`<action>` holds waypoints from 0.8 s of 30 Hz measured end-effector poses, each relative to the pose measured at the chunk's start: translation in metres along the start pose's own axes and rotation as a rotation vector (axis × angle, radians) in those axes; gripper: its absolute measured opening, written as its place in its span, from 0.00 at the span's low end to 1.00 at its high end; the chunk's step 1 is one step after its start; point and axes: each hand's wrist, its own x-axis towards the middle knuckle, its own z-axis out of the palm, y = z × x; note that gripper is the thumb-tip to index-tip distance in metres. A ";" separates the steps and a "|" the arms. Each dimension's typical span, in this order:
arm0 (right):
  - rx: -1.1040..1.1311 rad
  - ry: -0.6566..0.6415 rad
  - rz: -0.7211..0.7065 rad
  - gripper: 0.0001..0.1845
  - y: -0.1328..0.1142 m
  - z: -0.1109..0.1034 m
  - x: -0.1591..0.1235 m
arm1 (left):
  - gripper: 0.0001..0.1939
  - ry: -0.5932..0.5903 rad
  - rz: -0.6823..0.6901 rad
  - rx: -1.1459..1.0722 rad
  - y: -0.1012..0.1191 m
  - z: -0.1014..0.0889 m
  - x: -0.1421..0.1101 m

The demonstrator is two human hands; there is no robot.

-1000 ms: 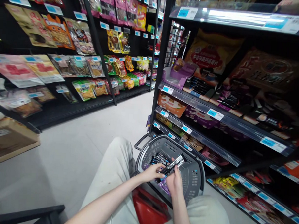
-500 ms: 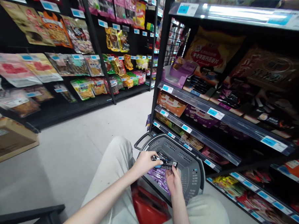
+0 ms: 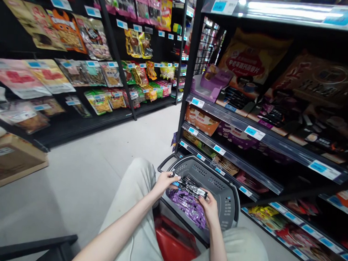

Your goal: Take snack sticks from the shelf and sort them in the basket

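The bare left hand [image 3: 163, 183] and bare right hand [image 3: 211, 210] stand farther apart than a moment earlier, each pinching one end of a loose bundle of slim, glossy black sachets [image 3: 190, 186] over a grey, perforated plastic basket [image 3: 223, 194]. More shiny purple sachets [image 3: 187, 208] show inside; the wider hold seemingly levels the bundle.

On the shelved yellow oatmeal bag [image 3: 248, 64], red-backed lettering seems to read 中老年高钙燕麦片; price tags [image 3: 255, 132] are illegibly blurred.
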 end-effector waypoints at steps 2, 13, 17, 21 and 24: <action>-0.039 -0.006 -0.048 0.28 -0.001 0.002 0.000 | 0.18 0.051 0.019 -0.008 -0.005 0.000 0.004; -0.158 0.033 -0.090 0.17 -0.006 -0.001 -0.001 | 0.25 -0.043 0.182 -0.036 -0.015 -0.003 0.013; -0.128 0.061 -0.080 0.19 -0.010 -0.011 -0.002 | 0.22 -0.256 0.123 0.070 -0.017 -0.005 0.013; -0.180 0.048 -0.081 0.19 -0.012 -0.013 -0.003 | 0.22 -0.242 0.109 0.084 -0.023 -0.006 0.016; -0.258 0.067 -0.112 0.19 -0.014 -0.011 -0.004 | 0.20 -0.236 0.091 -0.014 -0.025 -0.005 0.017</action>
